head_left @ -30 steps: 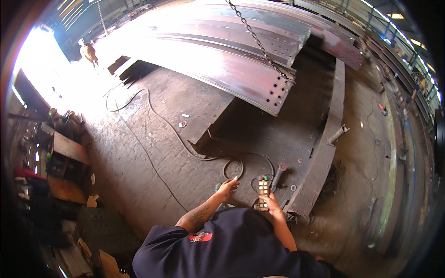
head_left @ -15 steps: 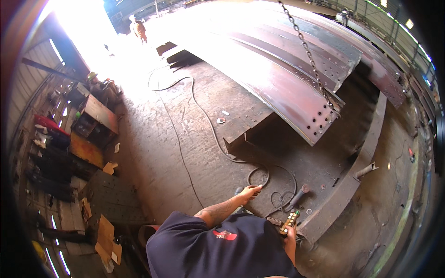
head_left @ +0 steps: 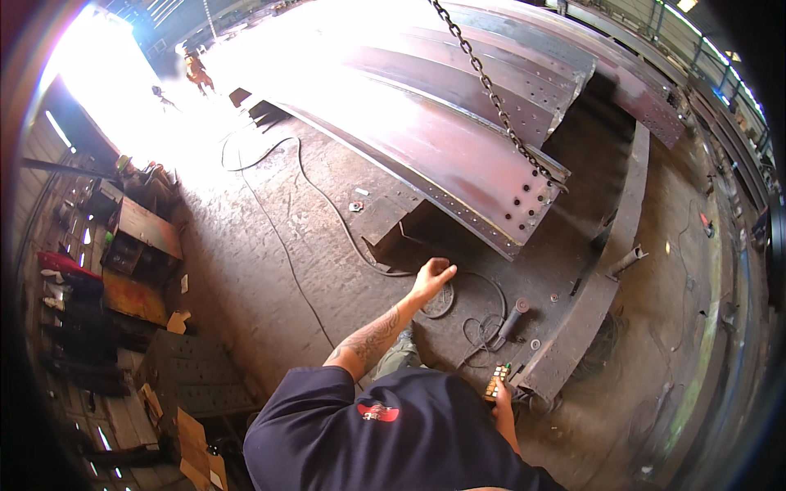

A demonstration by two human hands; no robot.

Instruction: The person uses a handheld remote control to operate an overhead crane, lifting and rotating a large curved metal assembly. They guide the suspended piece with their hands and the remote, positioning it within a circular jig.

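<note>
Controller [head_left: 495, 382] in the person's right hand [head_left: 503, 400]

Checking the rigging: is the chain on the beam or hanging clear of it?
On: the lower end of the chain meets the beam at its near end. How it is fastened, I cannot tell.

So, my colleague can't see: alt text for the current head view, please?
A person's bare right hand holds a yellow, oblong push-button controller; the bare left hand is extended forward. A dark metal chain runs down to the hole-punched end of a reddish steel beam.
</note>
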